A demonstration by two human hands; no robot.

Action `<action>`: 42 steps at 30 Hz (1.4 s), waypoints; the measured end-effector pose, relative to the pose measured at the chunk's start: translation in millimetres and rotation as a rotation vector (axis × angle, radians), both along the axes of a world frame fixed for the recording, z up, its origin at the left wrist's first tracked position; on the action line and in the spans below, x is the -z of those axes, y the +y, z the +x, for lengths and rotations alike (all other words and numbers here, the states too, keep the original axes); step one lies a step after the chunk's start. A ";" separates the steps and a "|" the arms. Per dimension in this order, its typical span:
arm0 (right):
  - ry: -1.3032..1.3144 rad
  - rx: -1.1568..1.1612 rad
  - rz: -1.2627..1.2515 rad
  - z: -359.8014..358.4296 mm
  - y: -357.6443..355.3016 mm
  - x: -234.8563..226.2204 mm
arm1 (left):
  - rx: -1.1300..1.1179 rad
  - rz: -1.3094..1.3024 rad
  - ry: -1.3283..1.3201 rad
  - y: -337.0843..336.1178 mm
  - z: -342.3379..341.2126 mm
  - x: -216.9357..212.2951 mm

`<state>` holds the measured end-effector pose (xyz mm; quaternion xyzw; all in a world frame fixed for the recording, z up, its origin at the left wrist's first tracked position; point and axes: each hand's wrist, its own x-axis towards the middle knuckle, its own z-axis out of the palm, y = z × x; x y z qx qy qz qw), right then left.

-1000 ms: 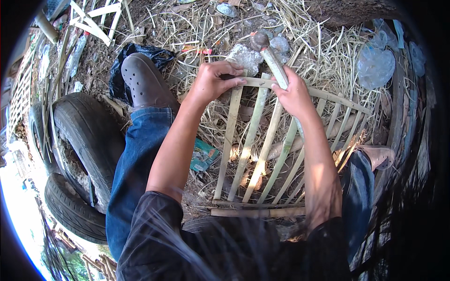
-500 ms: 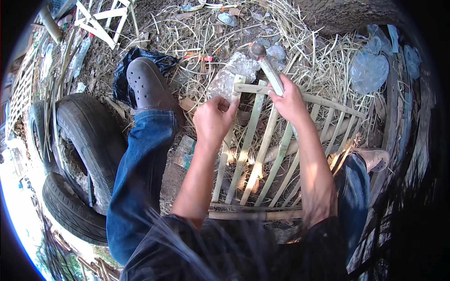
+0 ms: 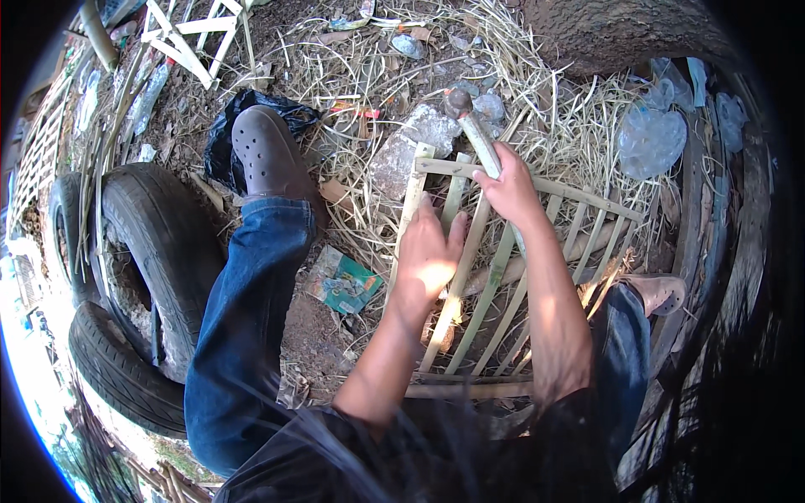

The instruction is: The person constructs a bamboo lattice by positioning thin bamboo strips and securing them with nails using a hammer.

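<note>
A frame of pale green bamboo slats (image 3: pixel 495 277) lies on the straw-covered ground between my legs. My left hand (image 3: pixel 429 256) rests flat on the left slats, fingers spread and holding nothing. My right hand (image 3: pixel 507 189) grips the handle of a hammer (image 3: pixel 471 126); its dark metal head sits just above the top crossbar of the frame, over a pale stone (image 3: pixel 411 147).
Two old tyres (image 3: pixel 138 277) lie at the left beside my left leg in blue jeans and brown clog (image 3: pixel 264 155). A black bag (image 3: pixel 226 126), a green packet (image 3: pixel 348 285), clear plastic (image 3: pixel 650 138) and a white wooden frame (image 3: pixel 189 29) lie around. Tree base at top right.
My left hand has come down from the top crossbar onto the left slats nearer my body. The right hand still holds the hammer at the frame's top.
</note>
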<state>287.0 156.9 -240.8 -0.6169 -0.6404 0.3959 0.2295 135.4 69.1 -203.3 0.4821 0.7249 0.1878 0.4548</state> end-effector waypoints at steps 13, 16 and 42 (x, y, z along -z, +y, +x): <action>0.018 0.016 -0.036 1.9 0.8 -1.6 | -0.328 -0.103 -0.318 48.5 32.7 77.9; 0.029 0.027 -0.066 2.0 1.5 -2.6 | -0.257 0.073 -0.238 46.4 35.4 79.7; 0.145 0.023 -0.107 -1.8 -103.1 -45.7 | -0.072 0.122 -0.452 50.3 26.9 86.6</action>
